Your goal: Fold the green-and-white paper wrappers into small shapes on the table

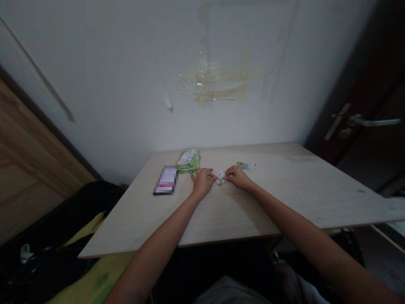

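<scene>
Between my two hands is a small folded piece of printed wrapper [220, 178], white with green, yellow and reddish marks. My left hand [203, 181] pinches its left edge, with the other fingers spread a little. At the opposite edge, the thumb and fingertips of my right hand [237, 176] are closed on the piece. It is just at the table surface; too small to read. Just beyond my right hand lies a narrow green-and-white wrapper strip [246, 165]. A stack of green packets [189, 161] sits behind my left hand.
A phone [166, 180] with a blurred screen lies left of my left hand on the pale wooden table [202, 219]. The wall [133, 76] with old tape rises behind the table. A dark door with a metal handle [376, 122] stands at right.
</scene>
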A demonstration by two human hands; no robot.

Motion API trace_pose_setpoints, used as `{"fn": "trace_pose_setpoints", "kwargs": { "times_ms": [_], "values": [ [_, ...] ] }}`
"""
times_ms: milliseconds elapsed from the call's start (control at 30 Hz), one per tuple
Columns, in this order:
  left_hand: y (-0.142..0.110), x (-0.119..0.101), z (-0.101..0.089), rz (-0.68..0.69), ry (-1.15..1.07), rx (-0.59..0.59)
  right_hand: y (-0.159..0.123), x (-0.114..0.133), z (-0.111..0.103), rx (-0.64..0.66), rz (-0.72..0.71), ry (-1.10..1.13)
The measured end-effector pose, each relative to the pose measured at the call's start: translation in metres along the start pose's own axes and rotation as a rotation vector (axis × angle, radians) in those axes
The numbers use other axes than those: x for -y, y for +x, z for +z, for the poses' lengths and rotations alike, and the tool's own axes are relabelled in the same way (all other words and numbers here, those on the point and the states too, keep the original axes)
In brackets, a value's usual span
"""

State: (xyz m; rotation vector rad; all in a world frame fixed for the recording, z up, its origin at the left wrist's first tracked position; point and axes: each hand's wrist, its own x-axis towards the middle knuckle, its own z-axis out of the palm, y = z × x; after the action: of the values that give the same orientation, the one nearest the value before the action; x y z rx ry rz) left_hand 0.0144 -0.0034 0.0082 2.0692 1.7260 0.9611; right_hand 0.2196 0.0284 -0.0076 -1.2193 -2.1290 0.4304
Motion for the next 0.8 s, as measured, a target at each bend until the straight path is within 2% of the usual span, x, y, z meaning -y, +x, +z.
{"fn": "trace_pose_setpoints", "kwargs": {
  "times_ms": [333,533,633,800],
  "values": [
    [-0.0020,-0.0094,-0.0073,-0.012,-0.026,0.035,0.0008,0.0011,-0.0011,0.006,0.017,-0.007],
    [0.0006,-0.0068,-0.0064,-0.049,-0.014,0.080,0.0009,0.0011,-0.0011,0.019,0.035,-0.004],
    [0.0002,-0.0034,-0.0031,-0.047,0.023,0.060,0.0011,-0.0001,0.0010,0.015,0.055,-0.028],
    [-0.0039,-0.0012,0.0002,0.041,0.134,0.000,0.0001,-0.0010,0.0046,-0.023,0.098,-0.100]
  ]
}}
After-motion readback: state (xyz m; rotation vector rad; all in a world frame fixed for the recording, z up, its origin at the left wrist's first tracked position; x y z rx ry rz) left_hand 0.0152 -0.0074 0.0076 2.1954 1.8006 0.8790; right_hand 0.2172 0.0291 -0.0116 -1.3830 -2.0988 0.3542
